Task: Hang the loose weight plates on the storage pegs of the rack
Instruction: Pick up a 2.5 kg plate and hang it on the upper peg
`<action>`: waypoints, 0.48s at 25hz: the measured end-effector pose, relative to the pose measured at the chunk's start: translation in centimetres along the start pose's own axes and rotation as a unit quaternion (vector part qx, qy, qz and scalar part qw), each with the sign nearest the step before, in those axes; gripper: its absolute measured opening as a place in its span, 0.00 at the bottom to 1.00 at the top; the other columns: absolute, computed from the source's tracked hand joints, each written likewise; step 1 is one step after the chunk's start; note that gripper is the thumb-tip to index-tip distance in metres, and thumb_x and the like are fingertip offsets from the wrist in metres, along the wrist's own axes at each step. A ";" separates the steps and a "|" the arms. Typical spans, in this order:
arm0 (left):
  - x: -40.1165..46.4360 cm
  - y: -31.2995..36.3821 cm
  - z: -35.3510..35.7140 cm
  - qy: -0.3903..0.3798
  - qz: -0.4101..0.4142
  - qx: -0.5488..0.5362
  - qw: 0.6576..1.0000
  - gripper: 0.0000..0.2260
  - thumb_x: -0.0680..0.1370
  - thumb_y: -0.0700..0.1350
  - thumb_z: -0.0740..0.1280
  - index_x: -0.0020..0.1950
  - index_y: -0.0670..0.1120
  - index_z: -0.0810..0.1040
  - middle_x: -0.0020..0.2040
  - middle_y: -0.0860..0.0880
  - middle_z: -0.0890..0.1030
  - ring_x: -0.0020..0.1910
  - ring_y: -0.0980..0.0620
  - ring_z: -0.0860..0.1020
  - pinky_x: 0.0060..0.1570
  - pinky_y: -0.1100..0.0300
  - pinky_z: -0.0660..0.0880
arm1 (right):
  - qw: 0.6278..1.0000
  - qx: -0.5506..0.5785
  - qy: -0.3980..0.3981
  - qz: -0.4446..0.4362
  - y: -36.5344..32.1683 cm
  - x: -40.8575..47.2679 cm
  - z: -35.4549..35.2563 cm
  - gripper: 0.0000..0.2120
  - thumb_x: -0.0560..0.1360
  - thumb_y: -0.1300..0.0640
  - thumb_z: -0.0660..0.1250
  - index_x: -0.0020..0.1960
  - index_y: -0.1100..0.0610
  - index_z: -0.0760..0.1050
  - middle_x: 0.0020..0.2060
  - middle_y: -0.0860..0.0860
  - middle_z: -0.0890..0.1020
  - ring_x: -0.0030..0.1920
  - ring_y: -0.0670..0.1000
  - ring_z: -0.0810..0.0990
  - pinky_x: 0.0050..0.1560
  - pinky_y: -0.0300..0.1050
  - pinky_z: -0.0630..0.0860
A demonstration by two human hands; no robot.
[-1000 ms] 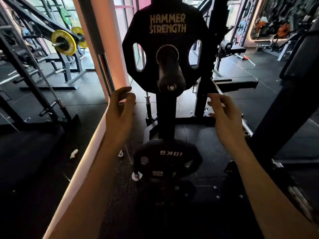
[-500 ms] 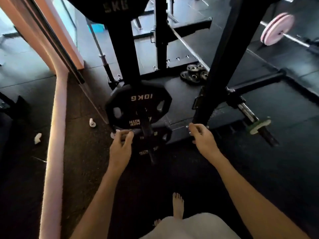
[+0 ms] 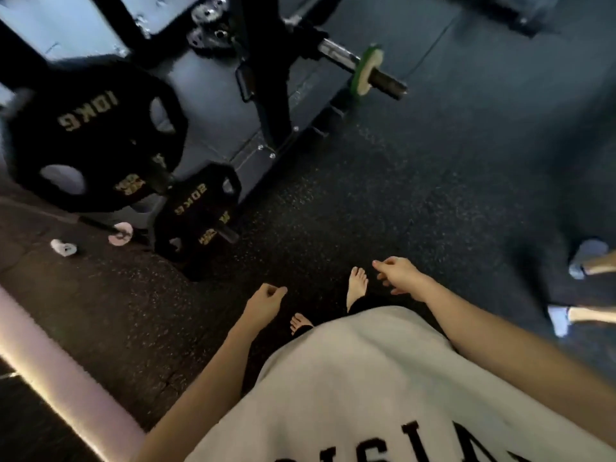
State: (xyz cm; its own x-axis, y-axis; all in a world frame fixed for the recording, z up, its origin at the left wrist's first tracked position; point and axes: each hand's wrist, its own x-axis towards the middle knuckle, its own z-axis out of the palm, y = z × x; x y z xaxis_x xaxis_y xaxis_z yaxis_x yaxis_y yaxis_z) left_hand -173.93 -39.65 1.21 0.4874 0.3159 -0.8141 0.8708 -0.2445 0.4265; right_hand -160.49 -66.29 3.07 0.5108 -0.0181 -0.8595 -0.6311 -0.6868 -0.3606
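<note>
A black 10KG plate [image 3: 93, 138] hangs on a peg of the rack [image 3: 270, 95] at the upper left. Below it a black plate marked 20KG [image 3: 200, 211] sits on a lower peg close to the floor. Both my hands are low in front of my body, away from the plates. My left hand [image 3: 265, 303] has loosely curled fingers and holds nothing. My right hand [image 3: 400, 275] is relaxed, with nothing in it. My bare feet stand on the dark rubber floor between them.
A barbell end with a green plate [image 3: 365, 70] sticks out right of the rack. Small dark plates [image 3: 206, 31] lie on the platform behind it. Two small white and pink pieces [image 3: 63, 247] lie on the floor. Another person's feet [image 3: 586, 258] stand at the right edge.
My view has swung down and to the right, from the rack's upper peg to the floor. Both hands have drawn back from the rack toward my body, holding nothing.
</note>
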 end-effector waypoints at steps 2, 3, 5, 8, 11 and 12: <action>0.8 0.8 2.1 -0.054 0.012 0.098 0.994 0.12 0.80 0.55 0.62 0.54 0.48 0.75 0.47 0.48 0.79 0.44 0.49 0.77 0.48 0.54 0.75 | 0.998 0.049 0.026 0.035 3.9 0.2 -1.9 0.15 0.80 0.46 0.61 0.57 0.57 0.76 0.50 0.54 0.81 0.53 0.55 0.78 0.55 0.54 0.76; 1.1 1.6 3.0 -0.079 0.021 0.146 0.986 0.12 0.81 0.55 0.62 0.55 0.47 0.75 0.47 0.47 0.79 0.44 0.49 0.76 0.46 0.55 0.74 | 0.995 0.073 0.040 0.050 5.7 0.3 -3.1 0.15 0.80 0.46 0.61 0.56 0.57 0.76 0.48 0.54 0.80 0.52 0.54 0.78 0.55 0.53 0.76; 2.0 3.9 4.7 -0.117 0.036 0.229 0.966 0.12 0.81 0.54 0.62 0.55 0.47 0.75 0.47 0.47 0.79 0.43 0.49 0.76 0.43 0.56 0.72 | 0.988 0.118 0.063 0.080 8.7 0.7 -5.4 0.14 0.81 0.46 0.61 0.54 0.57 0.76 0.47 0.54 0.80 0.50 0.54 0.78 0.53 0.52 0.76; 3.6 8.9 7.2 -0.141 0.045 0.318 0.936 0.11 0.80 0.55 0.62 0.56 0.48 0.74 0.45 0.48 0.78 0.41 0.50 0.77 0.37 0.59 0.73 | 0.971 0.184 0.088 0.124 12.5 1.6 -8.9 0.11 0.81 0.49 0.62 0.52 0.56 0.74 0.45 0.54 0.79 0.47 0.54 0.77 0.50 0.51 0.75; 5.7 15.9 10.8 -0.131 0.041 0.357 0.924 0.13 0.80 0.56 0.61 0.58 0.49 0.74 0.48 0.47 0.79 0.43 0.49 0.78 0.36 0.59 0.74 | 0.962 0.213 0.091 0.146 15.6 3.4 -13.4 0.11 0.81 0.50 0.63 0.53 0.57 0.75 0.45 0.55 0.80 0.41 0.52 0.76 0.40 0.44 0.73; 6.4 18.4 12.2 -0.127 0.041 0.356 0.925 0.14 0.80 0.56 0.61 0.59 0.49 0.74 0.49 0.47 0.80 0.45 0.49 0.79 0.38 0.58 0.75 | 0.962 0.210 0.088 0.148 16.3 4.1 -15.2 0.11 0.80 0.50 0.63 0.52 0.58 0.76 0.44 0.55 0.80 0.38 0.51 0.76 0.36 0.42 0.71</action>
State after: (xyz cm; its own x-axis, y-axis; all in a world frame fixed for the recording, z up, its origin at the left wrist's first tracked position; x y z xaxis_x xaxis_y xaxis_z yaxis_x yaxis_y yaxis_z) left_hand -155.54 -53.27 -0.96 0.4399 0.0666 -0.8956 0.5248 -0.8283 0.1962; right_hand -159.83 -88.62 -0.81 0.3401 -0.3160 -0.8857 -0.9257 -0.2782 -0.2562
